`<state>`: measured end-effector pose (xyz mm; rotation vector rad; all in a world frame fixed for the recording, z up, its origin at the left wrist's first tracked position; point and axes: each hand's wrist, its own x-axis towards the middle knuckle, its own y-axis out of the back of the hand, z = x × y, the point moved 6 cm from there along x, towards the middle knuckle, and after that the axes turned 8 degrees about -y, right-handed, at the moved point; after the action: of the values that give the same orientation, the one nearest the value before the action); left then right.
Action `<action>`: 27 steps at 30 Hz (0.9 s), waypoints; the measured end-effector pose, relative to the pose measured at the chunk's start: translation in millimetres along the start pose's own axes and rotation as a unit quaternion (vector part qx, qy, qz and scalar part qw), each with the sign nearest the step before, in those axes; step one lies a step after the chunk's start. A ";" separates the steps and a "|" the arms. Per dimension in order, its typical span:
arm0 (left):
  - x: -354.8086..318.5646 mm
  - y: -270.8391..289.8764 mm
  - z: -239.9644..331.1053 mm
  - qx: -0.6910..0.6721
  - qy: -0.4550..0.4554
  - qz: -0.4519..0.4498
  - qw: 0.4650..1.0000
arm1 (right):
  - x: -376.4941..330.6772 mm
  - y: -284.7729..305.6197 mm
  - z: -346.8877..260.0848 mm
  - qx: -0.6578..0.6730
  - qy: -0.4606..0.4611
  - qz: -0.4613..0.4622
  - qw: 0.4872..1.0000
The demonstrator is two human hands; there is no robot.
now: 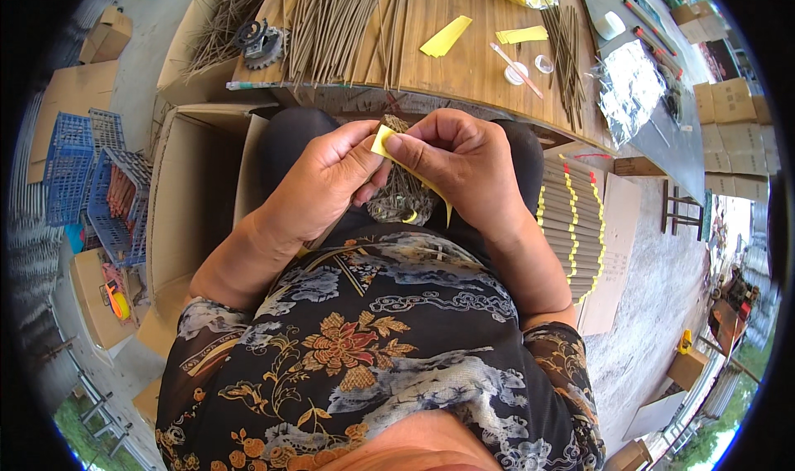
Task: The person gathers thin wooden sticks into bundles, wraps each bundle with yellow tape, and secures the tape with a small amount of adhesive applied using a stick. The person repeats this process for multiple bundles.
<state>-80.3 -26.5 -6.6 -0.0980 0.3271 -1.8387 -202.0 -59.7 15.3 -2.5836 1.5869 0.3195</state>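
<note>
A black top [344, 347] printed with orange flowers and grey-white clouds. Its sleeves [563, 367] are patterned and sheer. Dark legwear [291, 146].

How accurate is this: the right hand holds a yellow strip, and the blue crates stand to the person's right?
One part is wrong: the head view shows the blue crates to the person's left. The right hand does hold a yellow strip.

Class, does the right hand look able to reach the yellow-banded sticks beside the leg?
Probably yes: nothing seems to cover the sticks, though the right hand is busy pinching yellow paper.
</note>
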 end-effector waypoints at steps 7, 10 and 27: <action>-1.0 -3.9 1.8 -0.018 0.005 0.017 1.000 | 2.4 2.3 5.6 -0.048 0.015 0.058 0.997; -0.5 -4.9 7.3 -0.037 -0.003 0.003 0.999 | 2.5 1.3 3.0 -0.051 0.026 0.067 0.996; 1.7 -2.9 5.6 -0.034 -0.004 0.014 0.999 | 2.2 0.9 -3.5 0.018 0.038 -0.013 0.999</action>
<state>-82.1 -28.4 -0.6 -0.1476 0.3848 -1.8002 -201.4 -62.7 18.2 -2.6171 1.5653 0.1906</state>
